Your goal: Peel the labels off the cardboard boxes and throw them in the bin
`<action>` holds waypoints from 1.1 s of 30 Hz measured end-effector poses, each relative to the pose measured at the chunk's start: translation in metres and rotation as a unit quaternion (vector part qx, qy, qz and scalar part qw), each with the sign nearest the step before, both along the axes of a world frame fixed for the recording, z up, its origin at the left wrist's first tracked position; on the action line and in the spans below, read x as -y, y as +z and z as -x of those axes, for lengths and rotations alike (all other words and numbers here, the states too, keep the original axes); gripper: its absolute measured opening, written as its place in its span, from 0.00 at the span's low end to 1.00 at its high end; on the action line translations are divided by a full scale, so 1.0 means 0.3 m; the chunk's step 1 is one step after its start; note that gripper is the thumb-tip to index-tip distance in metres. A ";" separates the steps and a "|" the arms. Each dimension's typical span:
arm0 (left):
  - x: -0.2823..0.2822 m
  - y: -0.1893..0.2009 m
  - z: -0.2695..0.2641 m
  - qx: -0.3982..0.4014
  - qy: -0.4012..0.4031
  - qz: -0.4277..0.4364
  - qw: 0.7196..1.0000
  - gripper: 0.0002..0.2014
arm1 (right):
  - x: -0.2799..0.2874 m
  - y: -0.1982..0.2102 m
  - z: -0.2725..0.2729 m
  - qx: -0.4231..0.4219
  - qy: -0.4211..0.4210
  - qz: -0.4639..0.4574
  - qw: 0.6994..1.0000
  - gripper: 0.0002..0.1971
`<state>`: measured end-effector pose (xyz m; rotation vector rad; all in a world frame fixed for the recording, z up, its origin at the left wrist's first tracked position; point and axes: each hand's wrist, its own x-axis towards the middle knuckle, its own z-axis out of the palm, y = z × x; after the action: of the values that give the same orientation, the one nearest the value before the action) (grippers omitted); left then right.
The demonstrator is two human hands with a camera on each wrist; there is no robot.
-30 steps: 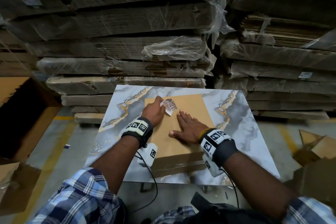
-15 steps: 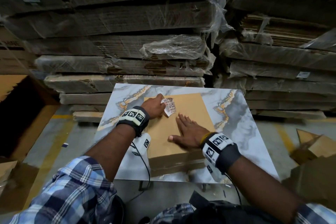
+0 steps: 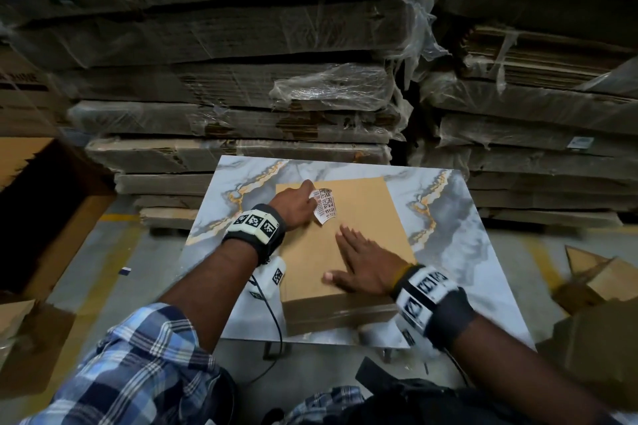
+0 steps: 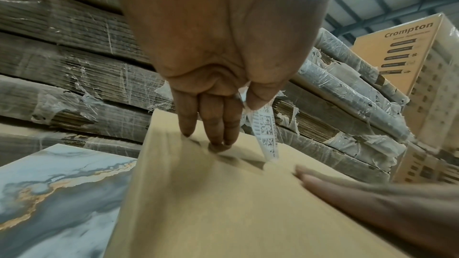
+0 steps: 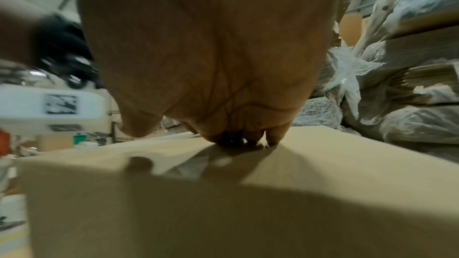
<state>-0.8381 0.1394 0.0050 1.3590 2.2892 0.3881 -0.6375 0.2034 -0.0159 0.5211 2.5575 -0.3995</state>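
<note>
While plaid sleeves (image 3: 131, 366) fill the near edge of the head view, both forearms reach out over a marble-patterned table (image 3: 459, 238) on which a flat cardboard box (image 3: 348, 252) lies. Nearest, the right hand (image 3: 362, 269) rests palm down on the box's near half, fingers straight and spread, thumb out to the left, pressing the cardboard flat; the right wrist view shows its fingertips (image 5: 270, 140) touching the surface. Just beyond it and to the left, the left hand (image 3: 293, 205) pinches the label (image 3: 325, 205) between thumb and forefinger, while its other fingers (image 4: 213, 125) point down and touch the box top. This white strip, printed with barcodes and square codes, stands lifted and curled off the cardboard; in the left wrist view its lower end (image 4: 270, 154) still meets the box just ahead of the right hand's fingertips, so it seems not fully off, though blur makes that hard to judge. Left of the table, on the floor, an open carton (image 3: 51, 203) gapes dark inside; torn cardboard pieces (image 3: 607, 279) lie to the right. Farther back, stacks of flattened cardboard (image 3: 241, 86) wrapped in clear plastic rise like a wall, with a second stack (image 3: 535, 114) to the right. Far right in the left wrist view stands a tall carton printed "Crompton" (image 4: 407, 46).
</note>
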 end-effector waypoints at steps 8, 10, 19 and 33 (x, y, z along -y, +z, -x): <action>0.001 -0.012 0.005 -0.014 -0.001 -0.003 1.000 0.15 | -0.099 0.014 0.055 0.002 -0.020 -0.021 1.000 0.45; 0.003 -0.012 0.008 -0.017 0.007 -0.011 1.000 0.15 | -0.083 0.002 0.077 -0.004 -0.033 -0.028 0.999 0.49; -0.008 -0.048 0.010 -0.013 0.051 -0.035 0.998 0.15 | -0.081 0.016 0.011 0.003 0.018 -0.005 1.000 0.43; 0.039 -0.064 0.001 0.014 0.029 -0.083 0.996 0.09 | -0.097 0.018 0.042 0.005 0.007 -0.007 1.000 0.43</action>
<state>-0.8385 0.1278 -0.0141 1.3572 2.3214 0.6263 -0.6502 0.2327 -0.0105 0.5075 2.5550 -0.3735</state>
